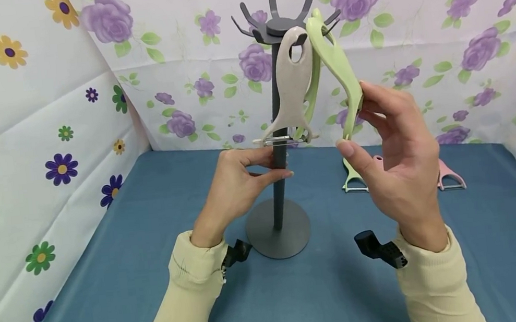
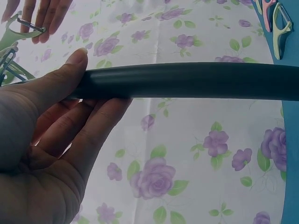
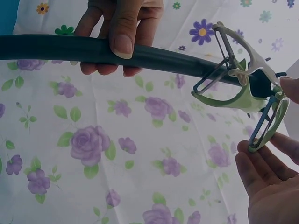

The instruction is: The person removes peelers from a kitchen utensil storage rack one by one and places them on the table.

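Left hand: the left hand pinches the dark gray pole of a utensil stand, thumb on the near side and the other fingers behind it, the gap only as wide as the pole.
Right hand: the right hand holds a light green Y-peeler at its bladed fork, thumb tip at one edge and fingertips at the other, thumb and fingers spread apart by the fork.
Held peeler: it rises from the right fingertips, handle upward and tilted toward the stand, a hook tip showing at its handle hole; whether the hook bears its weight cannot be told.
Hook ring: the gray hook ring is above the left fingers, its arms curving up and outward.
Hung peelers: a beige Y-peeler hangs blade down from a hook, just above the left fingers; a second green peeler is partly hidden behind it, left of the right fingertips.
Stand base: the round gray base rests on the blue tablecloth below the left fingers.
Tabletop peelers: a small green peeler and a pink peeler lie beyond the right hand, partly hidden by it.
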Motion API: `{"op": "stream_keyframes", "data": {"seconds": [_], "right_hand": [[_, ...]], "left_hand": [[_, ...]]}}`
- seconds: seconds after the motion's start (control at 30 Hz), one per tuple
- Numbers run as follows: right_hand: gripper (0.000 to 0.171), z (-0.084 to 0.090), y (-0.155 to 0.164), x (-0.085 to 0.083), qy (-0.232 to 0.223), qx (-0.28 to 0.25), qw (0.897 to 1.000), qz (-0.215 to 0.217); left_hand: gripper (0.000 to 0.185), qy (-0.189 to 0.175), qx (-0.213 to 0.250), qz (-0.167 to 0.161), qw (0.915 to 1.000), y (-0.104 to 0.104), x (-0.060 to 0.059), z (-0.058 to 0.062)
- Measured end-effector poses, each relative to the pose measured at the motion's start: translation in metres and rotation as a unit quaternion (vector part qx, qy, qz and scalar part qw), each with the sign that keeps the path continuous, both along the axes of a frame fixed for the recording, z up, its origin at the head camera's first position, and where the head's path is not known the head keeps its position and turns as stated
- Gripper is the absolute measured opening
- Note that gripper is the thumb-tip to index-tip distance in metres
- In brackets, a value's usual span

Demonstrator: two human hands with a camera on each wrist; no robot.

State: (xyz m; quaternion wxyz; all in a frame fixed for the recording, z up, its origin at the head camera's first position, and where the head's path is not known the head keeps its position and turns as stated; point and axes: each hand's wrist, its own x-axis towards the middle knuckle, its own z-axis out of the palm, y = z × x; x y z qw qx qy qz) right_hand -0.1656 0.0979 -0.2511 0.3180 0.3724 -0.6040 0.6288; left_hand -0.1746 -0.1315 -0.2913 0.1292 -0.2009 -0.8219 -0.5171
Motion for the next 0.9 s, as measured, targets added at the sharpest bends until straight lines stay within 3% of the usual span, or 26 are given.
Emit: {"op": "stream_keyframes", "data": {"seconds": [0.5, 0.9], "right_hand": [[0.059, 0.0017, 0.0003, 0.0019, -0.006, 0.039, 0.999, -0.036], [0.06, 0.006, -0.0052, 0.0077, -0.004, 0.011, 1.0, -0.028]], "left_hand": [[0.026, -0.006, -0.006, 0.006, 0.9999, 0.0011, 0.0001, 0.0015], [0.024, -0.004, 0.004, -0.005, 1.0, 0.0012, -0.0003, 0.0007]]}}
